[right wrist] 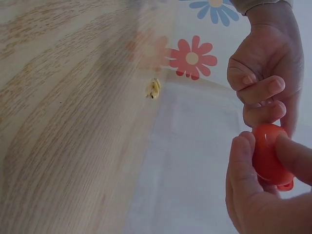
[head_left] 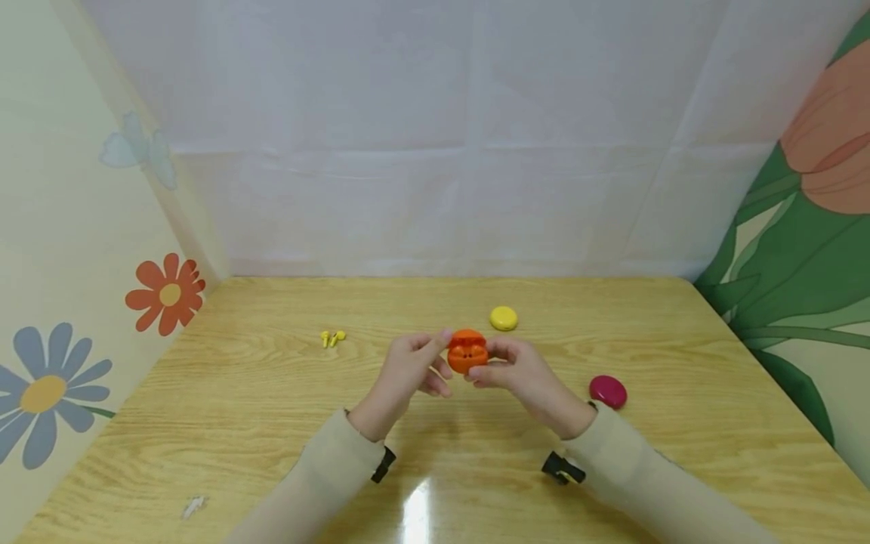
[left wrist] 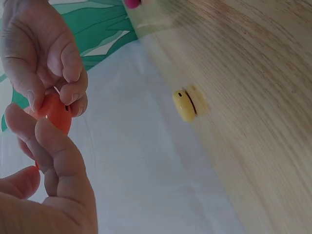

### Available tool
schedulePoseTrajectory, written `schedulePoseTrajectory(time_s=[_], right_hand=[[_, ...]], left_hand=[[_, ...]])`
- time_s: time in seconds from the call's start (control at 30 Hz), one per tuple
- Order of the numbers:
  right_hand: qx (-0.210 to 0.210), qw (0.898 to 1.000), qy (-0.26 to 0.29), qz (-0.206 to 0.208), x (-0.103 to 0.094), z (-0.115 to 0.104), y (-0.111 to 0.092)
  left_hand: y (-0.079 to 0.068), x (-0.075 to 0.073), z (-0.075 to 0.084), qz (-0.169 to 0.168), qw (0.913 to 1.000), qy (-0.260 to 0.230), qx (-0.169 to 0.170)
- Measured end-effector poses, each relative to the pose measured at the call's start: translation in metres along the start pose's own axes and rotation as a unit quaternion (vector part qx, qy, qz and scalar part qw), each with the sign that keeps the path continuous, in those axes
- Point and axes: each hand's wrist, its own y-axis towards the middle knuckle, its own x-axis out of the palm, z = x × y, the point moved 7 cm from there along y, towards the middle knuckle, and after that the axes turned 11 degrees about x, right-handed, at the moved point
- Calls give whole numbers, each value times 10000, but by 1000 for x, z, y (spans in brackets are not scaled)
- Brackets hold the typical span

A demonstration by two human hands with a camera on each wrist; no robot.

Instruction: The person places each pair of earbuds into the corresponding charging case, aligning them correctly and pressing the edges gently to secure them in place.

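Observation:
An orange earbud case (head_left: 467, 363) is held up above the table with its lid raised. Rounded orange shapes, like earbuds, show inside it in the head view. My right hand (head_left: 518, 370) grips the case's right side between thumb and fingers. From the left, my left hand (head_left: 410, 370) has its thumb at the lid's edge, the other fingers bent below. In the left wrist view, left-hand fingers partly cover the case (left wrist: 59, 114). The right wrist view shows the case's smooth outer shell (right wrist: 268, 155) in the right hand's pinch.
Behind the hands lies a closed yellow case (head_left: 504, 318). A dark pink case (head_left: 608, 391) rests beside the right forearm. Yellow earbuds (head_left: 333, 338) lie on the wooden table (head_left: 272, 408) at the left. A small white mark (head_left: 194, 506) shows near the front left.

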Motion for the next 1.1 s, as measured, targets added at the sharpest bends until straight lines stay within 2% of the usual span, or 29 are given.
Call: schedulePoseTrajectory(time_s=[0.53,0.77,1.1], right_hand=[[212,9997,-149,6,-4,1,-2],[121,9998,-113,-57,-5,0,-3],[260,9996,-17,-103,-13,0,-8]], left_hand=[[-1,5,1,-137,9997,-172,85],[-4,8,2,-305,9990,-275,165],[-5,15,-3,-563,9979,192,249]])
